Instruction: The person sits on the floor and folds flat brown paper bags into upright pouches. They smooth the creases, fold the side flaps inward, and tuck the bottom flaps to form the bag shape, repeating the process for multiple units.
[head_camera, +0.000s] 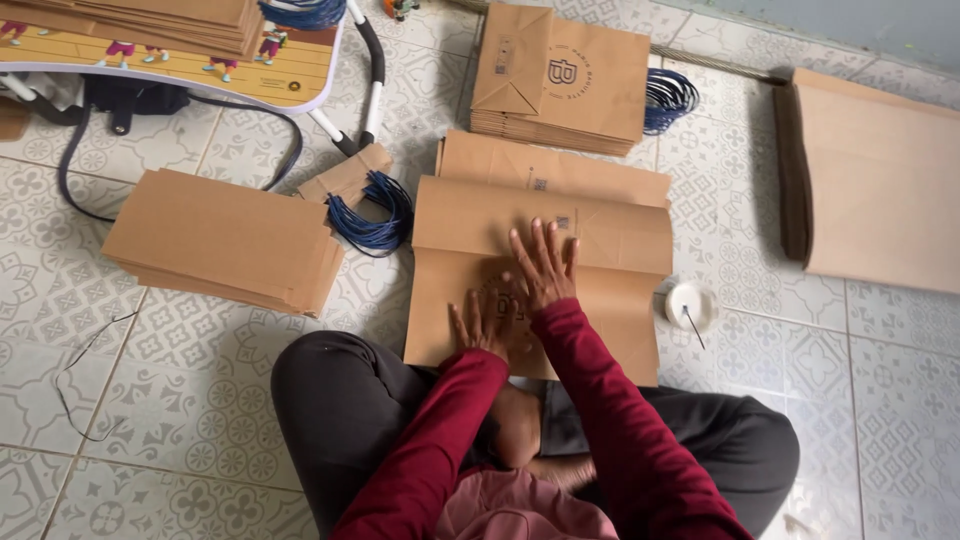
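A flat brown paper bag (610, 300) lies on the tiled floor in front of my crossed legs, its top part folded over. My right hand (545, 265) presses flat on the bag near the fold, fingers spread. Just below and to the left of it, my left hand (485, 322) rests on the same bag, over a printed round mark. Both arms wear dark red sleeves. Under the bag's far edge lies another brown bag (560, 168).
A stack of brown bags (215, 235) sits at left, another stack (565, 80) at the back, a large pile (880, 180) at right. Blue cord bundles (375, 215) (670, 98) lie nearby. A small white dish (690, 305) stands right of the bag. A low folding table (290, 85) is back left.
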